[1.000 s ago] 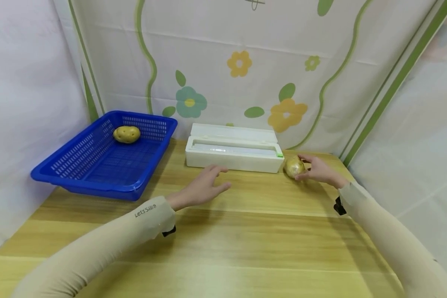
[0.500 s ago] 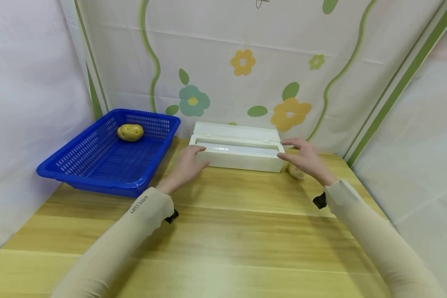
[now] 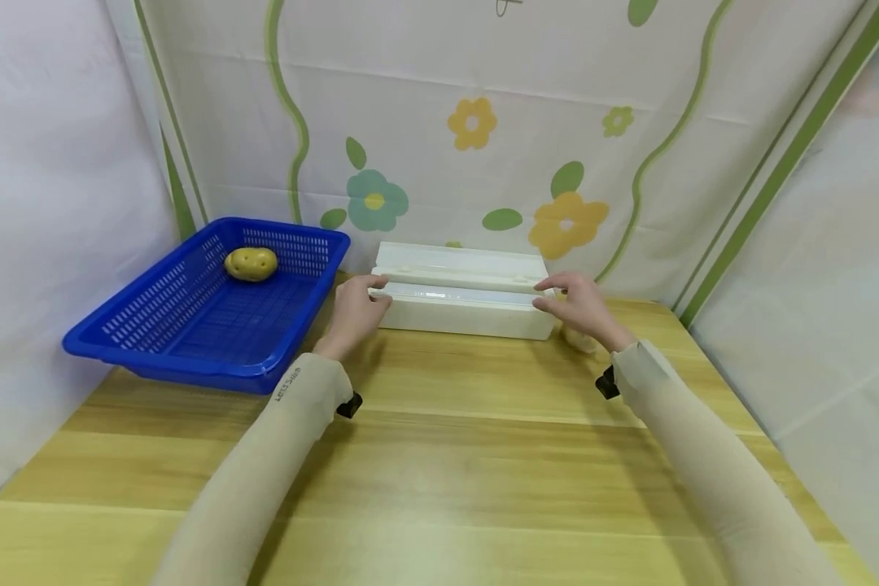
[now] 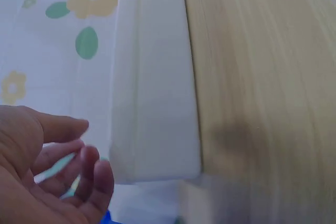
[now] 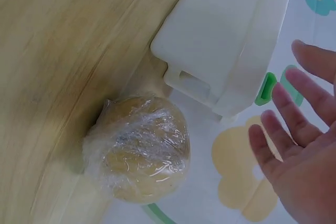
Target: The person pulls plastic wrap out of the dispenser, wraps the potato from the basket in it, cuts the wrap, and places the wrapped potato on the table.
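A long white cling film dispenser [image 3: 465,317] stands at the back of the table, its lid [image 3: 461,259] tilted up against the curtain. My left hand [image 3: 356,313] is at the dispenser's left end, fingers bent, thumb and fingertips apart in the left wrist view. At the right end is my right hand [image 3: 575,305], its fingers spread in the right wrist view, near a green piece [image 5: 266,88] on the dispenser. No film shows between the fingers of either hand. Beside that end lies a potato wrapped in cling film [image 5: 144,150], mostly hidden by the right hand in the head view.
On the left stands a blue plastic basket [image 3: 264,366] holding one potato [image 3: 251,264] at its back. A flowered curtain [image 3: 425,122] hangs right behind the dispenser. The wooden table [image 3: 439,456] stretches in front.
My right hand has left the wrapped potato and moved left to the dispenser's right end. The left hand has shifted left and back to its left end. The potato has stayed in place.
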`<action>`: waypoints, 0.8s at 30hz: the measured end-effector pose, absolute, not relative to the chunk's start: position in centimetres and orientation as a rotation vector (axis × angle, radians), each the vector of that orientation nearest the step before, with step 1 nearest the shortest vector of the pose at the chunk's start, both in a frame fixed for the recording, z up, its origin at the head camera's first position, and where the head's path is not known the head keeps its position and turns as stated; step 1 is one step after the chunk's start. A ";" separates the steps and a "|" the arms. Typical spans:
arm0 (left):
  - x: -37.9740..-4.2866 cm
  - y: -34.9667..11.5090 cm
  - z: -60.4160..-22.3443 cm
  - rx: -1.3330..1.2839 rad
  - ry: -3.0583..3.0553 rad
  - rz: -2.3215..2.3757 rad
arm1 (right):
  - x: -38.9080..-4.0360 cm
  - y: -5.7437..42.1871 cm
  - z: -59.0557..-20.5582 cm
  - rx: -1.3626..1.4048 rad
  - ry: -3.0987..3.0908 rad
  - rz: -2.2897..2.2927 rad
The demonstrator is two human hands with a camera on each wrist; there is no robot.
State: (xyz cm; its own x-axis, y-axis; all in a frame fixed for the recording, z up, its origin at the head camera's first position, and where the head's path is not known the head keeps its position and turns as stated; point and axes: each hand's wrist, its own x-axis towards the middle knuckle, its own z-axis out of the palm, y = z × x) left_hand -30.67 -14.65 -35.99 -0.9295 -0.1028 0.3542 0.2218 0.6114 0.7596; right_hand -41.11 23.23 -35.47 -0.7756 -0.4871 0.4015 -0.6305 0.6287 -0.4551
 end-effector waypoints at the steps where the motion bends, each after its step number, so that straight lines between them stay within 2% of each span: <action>1: -31.0 -14.8 -36.2 -0.099 -2.478 -1.249 | -41.2 23.3 -35.5 0.915 -2.620 0.864; 15: -33.6 -16.1 -36.5 -0.151 -2.604 -1.213 | -42.3 23.6 -35.7 0.961 -2.725 0.843; 24: -35.1 -15.5 -36.4 -0.102 -2.726 -0.953 | -42.7 22.8 -36.0 0.953 -2.744 0.886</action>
State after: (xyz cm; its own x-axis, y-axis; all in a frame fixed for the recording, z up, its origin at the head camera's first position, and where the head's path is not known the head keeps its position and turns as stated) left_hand -35.11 -15.48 -36.37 -0.9659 -0.0169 0.2582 0.1477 0.7833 0.6039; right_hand -42.66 22.84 -35.99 -0.7980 -0.5350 0.2773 -0.5962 0.6337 -0.4930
